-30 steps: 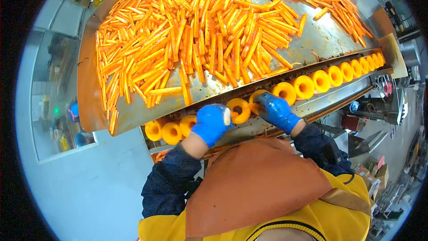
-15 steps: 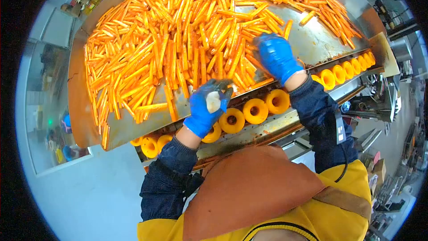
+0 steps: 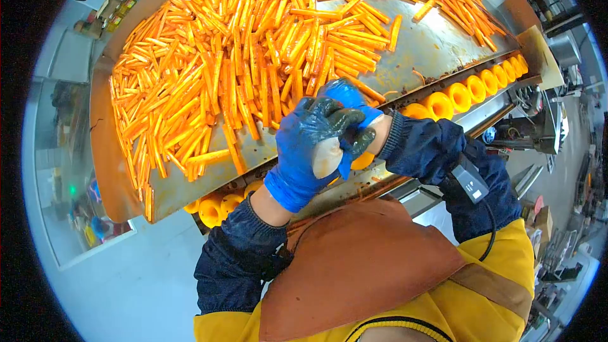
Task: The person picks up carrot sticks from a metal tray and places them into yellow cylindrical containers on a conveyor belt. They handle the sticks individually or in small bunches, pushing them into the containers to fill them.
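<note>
In the head view my left hand (image 3: 307,145), in a blue glove with dark, wet-looking fingers, is closed on the blue glove cuff (image 3: 366,118) at my right wrist. A pale patch shows on the palm side of this glove. My right hand (image 3: 344,91), also blue-gloved, is just behind the left one, at the near edge of the pile; its fingers are mostly hidden. Glossy orange sticks (image 3: 253,57) lie heaped on a metal tray (image 3: 405,44) beyond both hands. Whether the right hand holds a stick cannot be seen.
Yellow funnel-shaped rings (image 3: 459,96) line the tray's near edge, partly covered by my hands and arms. A brown apron (image 3: 361,266) covers my front. Wall panels stand at left; machinery and a cardboard box (image 3: 543,220) are at right.
My right hand has drawn back from the sticks towards the left hand. My left hand has moved slightly up and right, onto the right glove's cuff. The view has shifted a little.
</note>
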Available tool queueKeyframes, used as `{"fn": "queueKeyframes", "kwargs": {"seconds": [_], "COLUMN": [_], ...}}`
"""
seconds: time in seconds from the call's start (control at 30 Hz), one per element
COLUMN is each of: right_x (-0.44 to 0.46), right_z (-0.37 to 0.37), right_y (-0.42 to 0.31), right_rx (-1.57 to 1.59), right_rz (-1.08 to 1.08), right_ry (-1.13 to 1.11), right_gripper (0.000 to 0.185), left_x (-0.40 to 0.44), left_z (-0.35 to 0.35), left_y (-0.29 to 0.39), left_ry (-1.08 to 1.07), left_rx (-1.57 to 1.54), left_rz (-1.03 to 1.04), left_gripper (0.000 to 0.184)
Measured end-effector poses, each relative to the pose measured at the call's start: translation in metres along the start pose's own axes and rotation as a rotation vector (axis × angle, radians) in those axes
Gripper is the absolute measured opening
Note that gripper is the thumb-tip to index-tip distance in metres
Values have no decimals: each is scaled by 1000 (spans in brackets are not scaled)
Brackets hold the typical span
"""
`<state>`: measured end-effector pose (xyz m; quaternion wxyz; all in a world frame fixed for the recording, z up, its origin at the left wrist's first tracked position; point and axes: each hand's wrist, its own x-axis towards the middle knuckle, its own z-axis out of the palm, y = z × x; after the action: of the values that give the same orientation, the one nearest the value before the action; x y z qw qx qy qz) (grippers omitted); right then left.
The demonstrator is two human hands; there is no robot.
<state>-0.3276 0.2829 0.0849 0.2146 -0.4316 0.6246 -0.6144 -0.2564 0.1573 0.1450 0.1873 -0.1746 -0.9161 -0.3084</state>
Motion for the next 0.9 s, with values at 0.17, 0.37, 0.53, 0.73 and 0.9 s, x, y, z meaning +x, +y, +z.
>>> {"fn": "queueKeyframes", "kwargs": {"seconds": [0.17,0.37,0.53,0.73,0.9], "right_x": [-3,-10,4,26,25], "right_z": [4,0,-2,-32,-102], "right_y": [12,27,50,54,65], "right_rx": [50,71,-598,-1122,-1254], "right_rz": [-20,20,64,-45,99], "right_ry": [-59,-50,-56,258,370], "right_gripper": [3,2,4,8,28], "left_x": [4,-7,-6,-7,0], "left_z": [0,11,12,27,24], "left_y": [-16,-27,-16,-16,-99], "left_ry": [-170,-269,-335,-238,47], "left_rx": [-207,-891,-671,-812,229], "left_rz": [-42,-423,-222,-296,-372], "left_gripper": [14,12,12,15,40]}}
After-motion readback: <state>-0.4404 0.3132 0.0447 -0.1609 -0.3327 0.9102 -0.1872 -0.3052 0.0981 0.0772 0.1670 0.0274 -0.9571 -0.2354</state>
